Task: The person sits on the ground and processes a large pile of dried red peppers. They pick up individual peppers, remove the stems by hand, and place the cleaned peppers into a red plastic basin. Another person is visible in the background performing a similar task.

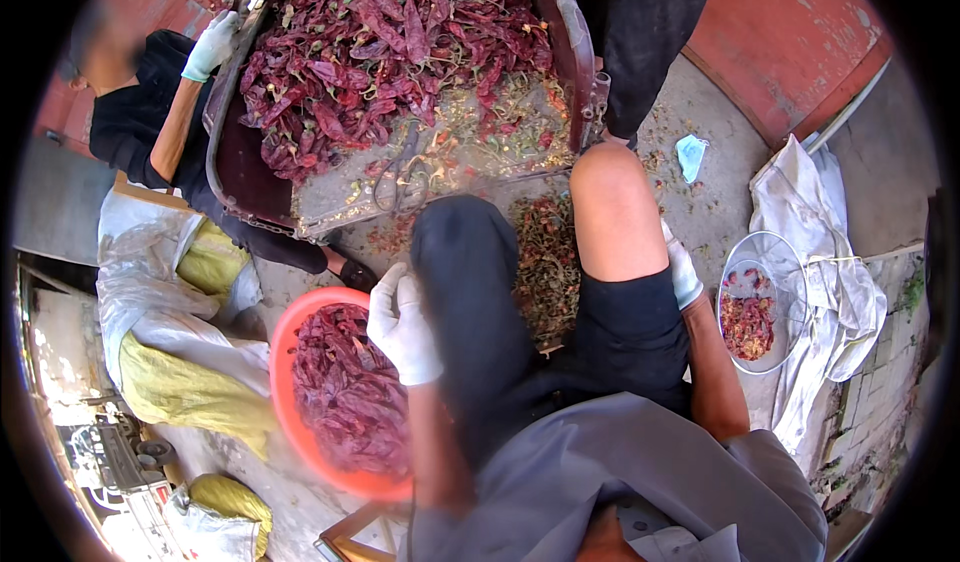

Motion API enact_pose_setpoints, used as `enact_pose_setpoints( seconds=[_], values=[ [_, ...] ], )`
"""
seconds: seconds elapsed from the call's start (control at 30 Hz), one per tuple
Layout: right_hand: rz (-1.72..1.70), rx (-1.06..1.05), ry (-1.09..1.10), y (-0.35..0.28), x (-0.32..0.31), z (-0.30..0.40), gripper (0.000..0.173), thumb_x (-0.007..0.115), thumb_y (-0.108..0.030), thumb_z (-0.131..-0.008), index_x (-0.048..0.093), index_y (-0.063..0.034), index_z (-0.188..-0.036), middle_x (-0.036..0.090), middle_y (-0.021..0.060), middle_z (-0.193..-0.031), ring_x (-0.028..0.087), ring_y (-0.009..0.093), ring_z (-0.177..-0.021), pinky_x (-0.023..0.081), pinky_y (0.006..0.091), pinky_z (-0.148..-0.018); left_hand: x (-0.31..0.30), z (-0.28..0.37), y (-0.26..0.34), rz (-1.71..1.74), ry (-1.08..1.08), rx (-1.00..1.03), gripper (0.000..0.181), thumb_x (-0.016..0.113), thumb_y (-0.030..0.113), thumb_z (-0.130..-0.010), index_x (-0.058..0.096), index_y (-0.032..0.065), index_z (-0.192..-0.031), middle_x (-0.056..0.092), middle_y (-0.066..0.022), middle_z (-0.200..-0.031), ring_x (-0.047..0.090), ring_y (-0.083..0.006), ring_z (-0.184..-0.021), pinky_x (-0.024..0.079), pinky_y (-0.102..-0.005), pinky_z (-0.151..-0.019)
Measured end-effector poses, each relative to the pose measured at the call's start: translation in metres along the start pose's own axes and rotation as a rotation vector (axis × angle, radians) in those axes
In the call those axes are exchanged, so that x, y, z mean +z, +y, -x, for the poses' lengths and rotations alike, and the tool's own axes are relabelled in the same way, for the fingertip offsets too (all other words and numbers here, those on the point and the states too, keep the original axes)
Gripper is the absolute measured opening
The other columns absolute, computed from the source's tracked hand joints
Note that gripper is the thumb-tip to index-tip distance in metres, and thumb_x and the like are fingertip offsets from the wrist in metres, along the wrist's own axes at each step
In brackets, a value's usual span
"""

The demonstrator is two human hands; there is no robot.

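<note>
My left hand (pixel 405 329), in a white glove, is raised between my left knee and a red-orange plastic basin (pixel 281 382) of dried red chillies (pixel 345 389). Its fingers are bent with a gap to the thumb, and nothing shows between them. My right hand (pixel 681 266), also gloved, is at the outer side of my bare right knee; its fingers are partly hidden by the leg. In front of my knees, a metal cart bed (pixel 322 213) holds a large heap of dried red chillies (pixel 405 29). Scissors (pixel 405 176) lie near its edge among loose seeds and bits.
At the left, another person (pixel 142 112) has a gloved hand (pixel 214 44) by the cart's side; another person's dark-clothed leg (pixel 652 44) is beyond it. Sacks (pixel 180 329), a wire-rimmed basket (pixel 799 299) with chilli pieces, a white sack (pixel 847 299) and a blue face mask (pixel 690 158) lie around. Stems (pixel 547 277) litter the ground.
</note>
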State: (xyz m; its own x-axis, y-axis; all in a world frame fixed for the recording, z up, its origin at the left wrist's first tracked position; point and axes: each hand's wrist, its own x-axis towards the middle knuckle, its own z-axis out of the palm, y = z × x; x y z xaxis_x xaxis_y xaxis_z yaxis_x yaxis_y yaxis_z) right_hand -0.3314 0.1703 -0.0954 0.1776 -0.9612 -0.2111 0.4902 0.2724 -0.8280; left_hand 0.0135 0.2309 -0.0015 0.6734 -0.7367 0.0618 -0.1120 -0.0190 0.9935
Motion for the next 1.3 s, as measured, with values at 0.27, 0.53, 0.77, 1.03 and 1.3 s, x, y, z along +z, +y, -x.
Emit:
enact_pose_setpoints(
  seconds=[0.27, 0.53, 0.77, 1.03, 1.3],
  values=[
    [0.359, -0.115, -0.167, -0.004, -0.008, 0.008, 0.054, 0.045, -0.023, -0.100, 0.036, 0.0014, -0.147, 0.043, 0.0123, -0.148, 0.041, 0.020, -0.136, 0.030, 0.0336, -0.113, 0.007, -0.010, -0.010, 0.010, 0.000, 0.038, 0.021, 0.062, 0.004, -0.093, 0.066, -0.0035, -0.112, 0.066, -0.0009, -0.089, 0.055, -0.0050, -0.074, 0.046, -0.0190, -0.069],
    [-0.162, 0.092, -0.069, 0.009, -0.012, -0.007, 0.054, 0.047, -0.034, -0.101, 0.041, -0.0021, -0.144, 0.048, 0.0120, -0.144, 0.044, 0.021, -0.133, 0.035, 0.0368, -0.111, 0.012, -0.032, -0.006, -0.080, -0.066, 0.146, 0.021, 0.061, 0.005, -0.094, 0.065, -0.0044, -0.112, 0.064, -0.0006, -0.090, 0.054, -0.0055, -0.075, 0.046, -0.0201, -0.070],
    [0.459, -0.019, -0.119, 0.043, -0.061, 0.003, 0.051, 0.048, -0.033, -0.101, 0.046, -0.0011, -0.140, 0.053, 0.0129, -0.140, 0.052, 0.023, -0.126, 0.039, 0.0372, -0.107, 0.053, -0.055, 0.018, -0.119, -0.173, 0.199, 0.022, 0.061, 0.006, -0.094, 0.065, -0.0043, -0.114, 0.064, -0.0002, -0.093, 0.053, -0.0050, -0.078, 0.045, -0.0193, -0.071],
    [-0.116, 0.147, -0.041, 0.001, -0.007, 0.001, 0.054, 0.044, -0.039, -0.102, 0.047, 0.0004, -0.139, 0.053, 0.0137, -0.139, 0.051, 0.025, -0.127, 0.036, 0.0367, -0.110, 0.091, -0.081, 0.028, -0.257, -0.304, 0.329, 0.020, 0.065, 0.008, -0.088, 0.070, 0.0012, -0.106, 0.069, -0.0111, -0.100, 0.065, -0.0192, -0.094, 0.048, -0.0294, -0.089],
    [0.993, -0.156, 0.342, -0.061, 0.004, 0.006, 0.039, 0.054, -0.029, -0.097, 0.069, -0.0027, -0.073, 0.067, 0.0138, -0.077, 0.065, 0.024, -0.070, 0.048, 0.0393, -0.063, 0.166, -0.127, 0.042, -0.623, -0.416, 0.813, 0.029, 0.070, 0.010, -0.082, 0.067, 0.0058, -0.111, 0.065, -0.0116, -0.113, 0.063, -0.0278, -0.104, 0.050, -0.0344, -0.091]
  ],
)
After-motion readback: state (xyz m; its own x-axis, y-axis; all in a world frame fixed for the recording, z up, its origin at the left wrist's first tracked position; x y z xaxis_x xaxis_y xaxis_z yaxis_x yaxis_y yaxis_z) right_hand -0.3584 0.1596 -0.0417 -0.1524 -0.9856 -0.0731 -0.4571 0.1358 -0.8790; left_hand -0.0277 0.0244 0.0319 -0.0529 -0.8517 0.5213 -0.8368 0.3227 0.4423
